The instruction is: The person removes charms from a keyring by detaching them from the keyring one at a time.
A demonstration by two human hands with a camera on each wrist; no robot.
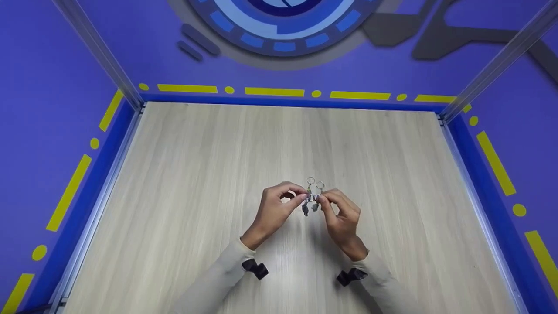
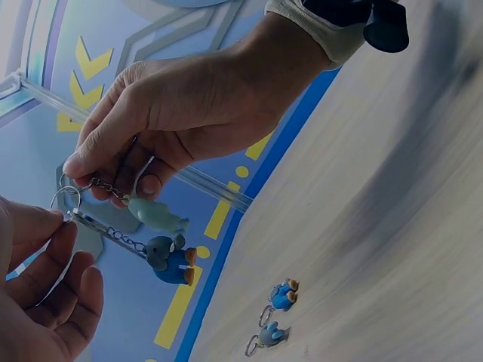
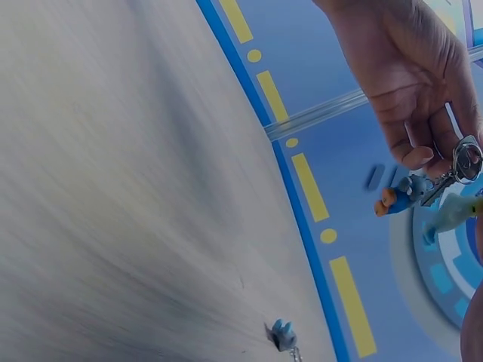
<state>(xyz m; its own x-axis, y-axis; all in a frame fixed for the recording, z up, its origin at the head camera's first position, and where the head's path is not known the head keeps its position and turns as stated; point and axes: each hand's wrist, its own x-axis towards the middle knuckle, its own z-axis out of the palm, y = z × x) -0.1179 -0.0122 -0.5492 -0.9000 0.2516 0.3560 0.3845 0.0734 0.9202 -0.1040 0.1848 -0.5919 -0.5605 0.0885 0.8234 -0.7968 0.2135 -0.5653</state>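
Over the middle of the table, my left hand (image 1: 274, 207) and right hand (image 1: 344, 216) meet, thumbs and fingertips pinching small metal rings (image 2: 68, 197) that touch or overlap. From these hang a pale green animal figure (image 2: 157, 214) on a short chain and a blue elephant-like figure (image 2: 167, 260) with orange feet. A slim flat metal piece (image 2: 106, 231), key-like, lies along the blue figure's chain. Fingers partly hide the rings, so I cannot tell how they are joined. Below on the table, two more keychains rest: a blue figure (image 2: 284, 294) and a grey-blue one (image 2: 271, 334).
The wood-grain tabletop (image 1: 209, 148) is bounded by blue panels (image 1: 279, 78) with yellow marks at the back and both sides. Metal posts (image 1: 98, 48) stand at the back corners. Black wrist cameras (image 1: 255, 269) sit on both sleeves.
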